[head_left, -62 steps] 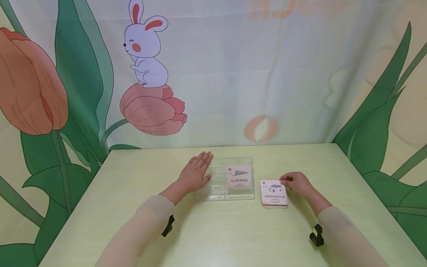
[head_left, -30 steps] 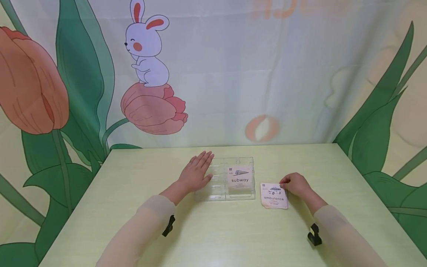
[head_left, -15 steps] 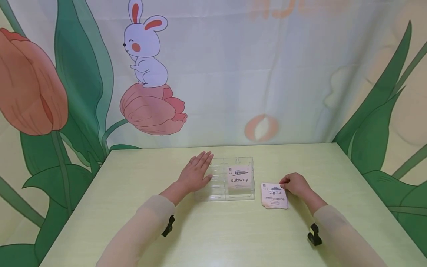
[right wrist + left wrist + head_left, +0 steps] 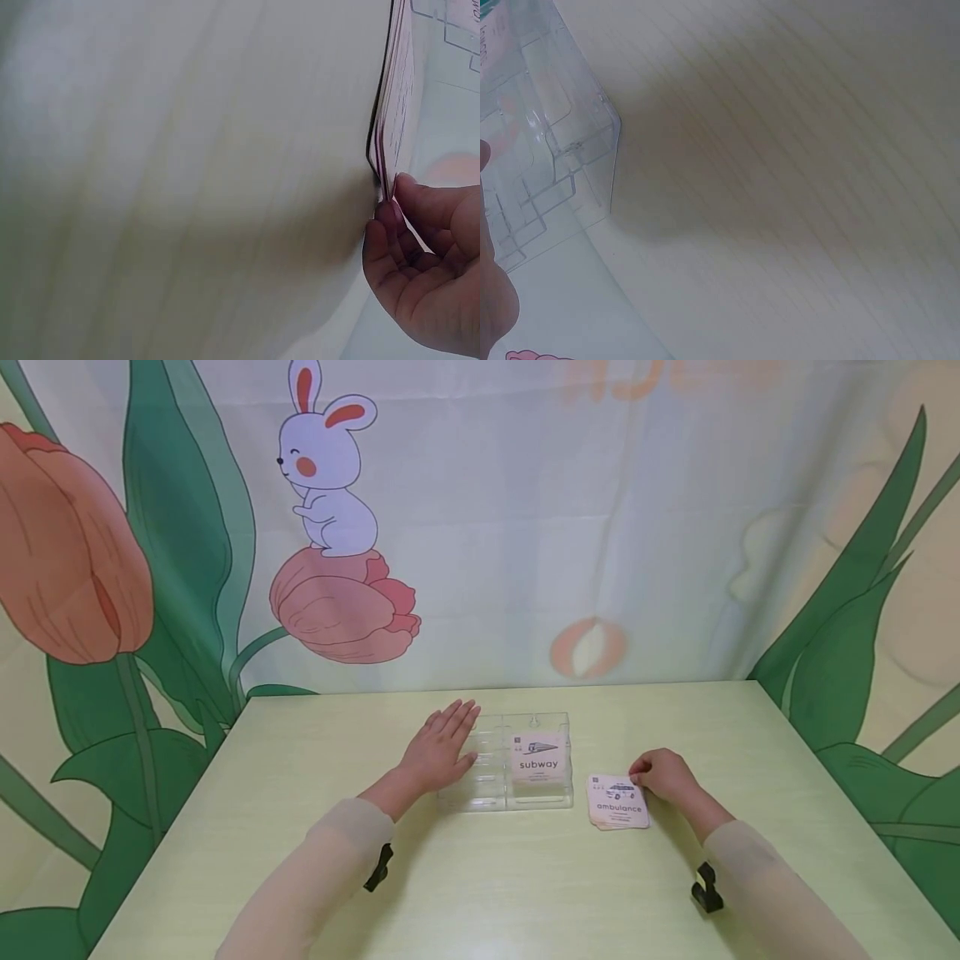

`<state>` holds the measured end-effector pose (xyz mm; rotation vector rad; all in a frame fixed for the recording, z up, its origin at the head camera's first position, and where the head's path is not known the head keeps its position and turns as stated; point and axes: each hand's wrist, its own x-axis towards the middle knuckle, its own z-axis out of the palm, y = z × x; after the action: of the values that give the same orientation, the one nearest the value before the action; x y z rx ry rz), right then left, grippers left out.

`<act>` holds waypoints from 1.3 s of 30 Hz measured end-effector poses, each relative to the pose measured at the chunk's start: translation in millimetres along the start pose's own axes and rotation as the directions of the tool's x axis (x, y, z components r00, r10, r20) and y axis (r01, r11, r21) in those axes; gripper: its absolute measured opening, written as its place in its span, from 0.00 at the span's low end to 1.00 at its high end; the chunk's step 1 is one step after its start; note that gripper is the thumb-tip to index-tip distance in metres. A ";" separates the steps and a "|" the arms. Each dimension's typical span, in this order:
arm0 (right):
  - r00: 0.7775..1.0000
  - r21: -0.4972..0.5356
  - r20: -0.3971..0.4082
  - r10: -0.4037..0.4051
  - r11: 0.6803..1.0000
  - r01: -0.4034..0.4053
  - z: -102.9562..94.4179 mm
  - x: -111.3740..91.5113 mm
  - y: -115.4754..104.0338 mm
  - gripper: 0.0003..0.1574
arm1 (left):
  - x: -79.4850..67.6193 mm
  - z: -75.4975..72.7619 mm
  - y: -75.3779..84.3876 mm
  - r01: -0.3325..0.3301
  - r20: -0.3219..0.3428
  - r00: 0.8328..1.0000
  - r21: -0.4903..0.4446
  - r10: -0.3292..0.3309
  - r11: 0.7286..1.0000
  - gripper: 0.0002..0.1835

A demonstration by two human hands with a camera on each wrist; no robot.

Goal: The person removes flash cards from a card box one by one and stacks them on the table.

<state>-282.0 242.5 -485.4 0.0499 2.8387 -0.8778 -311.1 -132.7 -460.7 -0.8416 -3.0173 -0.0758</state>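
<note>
My left hand [image 4: 437,750] lies flat, fingers straight, over the left part of a clear plastic card holder [image 4: 491,792]. In the holder's right compartment sits a card reading "subway" [image 4: 537,762]. To the right of the holder, a small stack of cards lies on the table, topped by a card reading "ambulance" [image 4: 618,803]. My right hand [image 4: 669,775] pinches the upper right corner of that top card between thumb and index finger. In the right wrist view, thumb and finger of the right hand [image 4: 439,262] grip the corner at the edge of the card stack [image 4: 396,90].
Both hands work on a pale wood-grain table [image 4: 480,885]. A printed cloth backdrop [image 4: 480,568] with a rabbit [image 4: 337,485] and tulips hangs behind the table's far edge. Black camera mounts sit on each wrist, the right mount [image 4: 707,887] low over the tabletop.
The ambulance card has slid slightly toward the person, now lying more evenly over the cards under it. The right hand keeps its pinch; the left hand has not moved.
</note>
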 end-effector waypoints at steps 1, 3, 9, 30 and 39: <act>1.000 0.003 -0.001 0.001 1.000 -0.001 -0.7 -0.1 -0.4 0.08 | -0.3 -0.6 0.4 0.001 0.000 1.000 -0.003 -0.001 1.000 0.41; 1.000 0.004 -0.003 0.000 1.000 0.000 -3.0 -0.1 -1.3 0.08 | -0.7 -1.6 1.0 0.001 -0.001 1.000 -0.006 -0.001 1.000 0.41; 1.000 -0.001 -0.005 0.009 1.000 -0.009 -15.3 -2.9 -6.2 0.10 | -0.8 -1.4 0.4 0.000 -0.014 1.000 -0.020 0.000 1.000 0.40; 0.983 0.043 -0.137 -0.120 0.991 0.127 -51.9 -19.7 -40.9 0.19 | -1.0 -1.0 0.4 -0.004 0.001 1.000 -0.029 0.004 1.000 0.38; 0.980 0.055 -0.120 -0.158 0.985 0.165 -51.1 -19.7 -53.0 0.18 | -3.9 -1.9 0.7 -0.018 -0.042 0.999 -0.076 0.014 0.997 0.37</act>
<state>-274.7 227.9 -411.0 -0.1279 2.9535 -1.0317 -307.4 -134.2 -458.8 -0.8585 -2.9857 -0.2075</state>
